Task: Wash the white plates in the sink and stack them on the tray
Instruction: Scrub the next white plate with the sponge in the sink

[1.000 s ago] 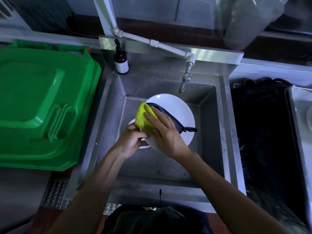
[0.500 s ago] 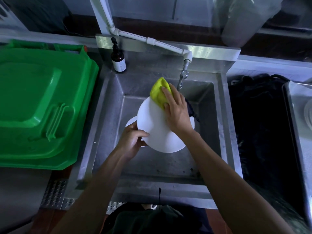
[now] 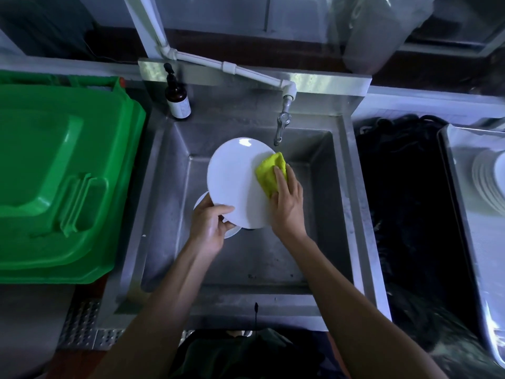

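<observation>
A white plate [image 3: 232, 181] is held tilted over the steel sink [image 3: 175, 214]. My left hand [image 3: 209, 228] grips its lower left rim, thumb on the face. My right hand [image 3: 287, 206] presses a yellow-green sponge cloth [image 3: 270, 173] against the plate's right edge. Beneath the held plate, another white plate [image 3: 232, 233] lies on the sink floor, mostly hidden. A stack of white plates [image 3: 489, 184] sits on the metal tray [image 3: 470, 242] at the far right.
The tap [image 3: 281, 127] hangs just above the plate's upper right, fed by a white pipe [image 3: 226, 67]. A brown pump bottle [image 3: 177, 97] stands at the sink's back left corner. A green bin lid [image 3: 54, 173] fills the left; dark cloth [image 3: 404, 201] lies between sink and tray.
The right hand has slid the sponge from the plate's top edge, under the tap, down to its right edge. The plate has shifted slightly up and left, still gripped by the left hand.
</observation>
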`<act>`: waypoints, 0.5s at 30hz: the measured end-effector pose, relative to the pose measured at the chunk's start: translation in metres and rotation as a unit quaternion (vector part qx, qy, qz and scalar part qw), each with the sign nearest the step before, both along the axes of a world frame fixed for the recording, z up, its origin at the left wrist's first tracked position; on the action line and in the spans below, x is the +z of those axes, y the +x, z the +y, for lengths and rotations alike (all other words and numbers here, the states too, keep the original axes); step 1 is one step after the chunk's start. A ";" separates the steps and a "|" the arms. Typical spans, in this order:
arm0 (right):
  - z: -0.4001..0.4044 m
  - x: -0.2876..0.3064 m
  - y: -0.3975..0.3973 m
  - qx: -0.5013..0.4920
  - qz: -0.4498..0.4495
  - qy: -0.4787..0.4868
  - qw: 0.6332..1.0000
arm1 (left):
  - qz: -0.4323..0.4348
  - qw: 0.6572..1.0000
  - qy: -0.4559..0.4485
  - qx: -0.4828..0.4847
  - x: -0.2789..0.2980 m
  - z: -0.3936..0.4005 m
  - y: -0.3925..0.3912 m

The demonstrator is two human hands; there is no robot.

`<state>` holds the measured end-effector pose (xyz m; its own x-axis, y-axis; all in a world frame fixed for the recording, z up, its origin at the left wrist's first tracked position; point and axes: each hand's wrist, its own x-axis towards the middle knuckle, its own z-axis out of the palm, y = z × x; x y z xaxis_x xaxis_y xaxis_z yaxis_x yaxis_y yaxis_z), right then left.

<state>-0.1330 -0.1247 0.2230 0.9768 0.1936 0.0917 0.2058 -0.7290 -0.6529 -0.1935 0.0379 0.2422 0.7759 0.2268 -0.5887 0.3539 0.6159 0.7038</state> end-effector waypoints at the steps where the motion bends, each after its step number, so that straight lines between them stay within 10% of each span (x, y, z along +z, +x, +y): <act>1: 0.003 -0.001 -0.007 0.002 0.008 0.001 1.000 | -0.003 1.000 -0.002 0.006 -0.001 0.001 0.002; 15: 0.056 -0.005 -0.054 0.010 0.091 0.190 0.977 | 0.002 1.000 0.005 0.021 -0.005 0.006 0.013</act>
